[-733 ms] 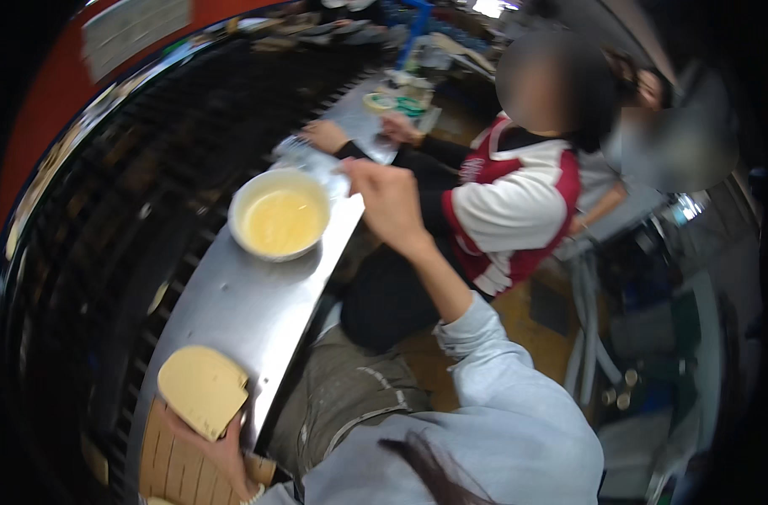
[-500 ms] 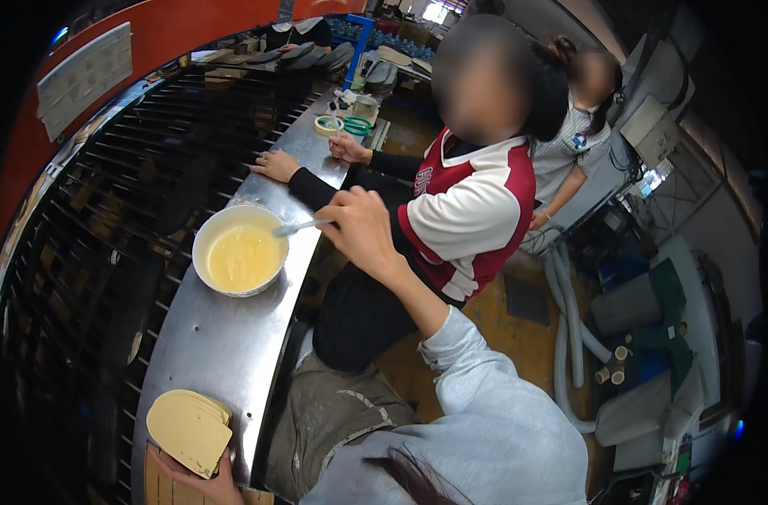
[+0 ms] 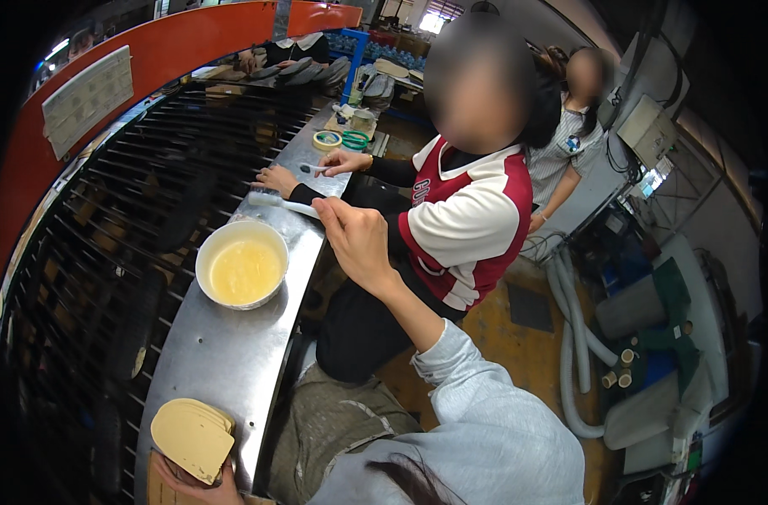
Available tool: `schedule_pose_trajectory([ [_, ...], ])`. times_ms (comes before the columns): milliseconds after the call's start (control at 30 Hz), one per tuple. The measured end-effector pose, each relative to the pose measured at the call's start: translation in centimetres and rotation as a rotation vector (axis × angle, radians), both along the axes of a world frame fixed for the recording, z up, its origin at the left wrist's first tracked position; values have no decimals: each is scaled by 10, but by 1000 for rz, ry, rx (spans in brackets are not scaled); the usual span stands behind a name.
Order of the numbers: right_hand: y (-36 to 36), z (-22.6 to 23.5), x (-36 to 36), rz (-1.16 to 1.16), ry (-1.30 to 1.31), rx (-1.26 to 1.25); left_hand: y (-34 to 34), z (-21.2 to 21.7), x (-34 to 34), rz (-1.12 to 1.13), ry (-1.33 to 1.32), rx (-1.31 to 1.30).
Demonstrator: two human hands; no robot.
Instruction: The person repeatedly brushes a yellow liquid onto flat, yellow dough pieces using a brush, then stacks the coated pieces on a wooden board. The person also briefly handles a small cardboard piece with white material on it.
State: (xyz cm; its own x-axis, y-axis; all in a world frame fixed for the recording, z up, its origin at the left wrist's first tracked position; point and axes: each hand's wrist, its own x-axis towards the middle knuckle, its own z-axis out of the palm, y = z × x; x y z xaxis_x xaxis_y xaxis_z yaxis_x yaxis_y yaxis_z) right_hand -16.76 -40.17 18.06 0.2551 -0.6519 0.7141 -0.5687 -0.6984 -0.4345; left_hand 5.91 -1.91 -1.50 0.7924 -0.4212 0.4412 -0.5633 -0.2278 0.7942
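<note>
A stack of beige, round-ended sheets (image 3: 192, 439) is grasped by the left hand (image 3: 205, 491) at the silver metal desk (image 3: 224, 362), where a round white bowl (image 3: 241, 232) of yellow liquid (image 3: 245, 273) is set; clear of it, a white brush (image 3: 296, 206) is pinched by the right hand (image 3: 356, 244).

Single wide fisheye view from the head, downward across the metal bench (image 3: 224, 362)

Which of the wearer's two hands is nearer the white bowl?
The right hand, which grips the white-handled brush near the white bowl; the left hand is farther off, holding the stack of cream pieces.
</note>
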Motion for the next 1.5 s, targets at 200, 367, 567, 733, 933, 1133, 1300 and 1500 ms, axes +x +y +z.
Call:
schedule_pose_trajectory([
  [200,0,0,-2,29,38,-127,-10,6,7,43,-223,-12],
  [367,-6,-4,-4,87,72,-211,-26,51,2,45,-281,-52],
  [567,-3,-14,5,143,62,-210,-53,123,-9,-207,-279,-150],
  [733,10,-8,14,198,93,-215,-91,175,-34,-523,-279,-222],
  [933,14,-7,-7,157,96,-224,-122,199,-58,-715,-262,-241],
  [1133,14,-2,-13,139,126,-203,-134,199,-62,-757,-223,-234],
  [1300,16,-3,-10,142,106,-184,-135,203,-60,-764,-230,-209],
  [1500,19,-11,-1,112,12,-187,-133,205,-58,-754,-214,-233],
])
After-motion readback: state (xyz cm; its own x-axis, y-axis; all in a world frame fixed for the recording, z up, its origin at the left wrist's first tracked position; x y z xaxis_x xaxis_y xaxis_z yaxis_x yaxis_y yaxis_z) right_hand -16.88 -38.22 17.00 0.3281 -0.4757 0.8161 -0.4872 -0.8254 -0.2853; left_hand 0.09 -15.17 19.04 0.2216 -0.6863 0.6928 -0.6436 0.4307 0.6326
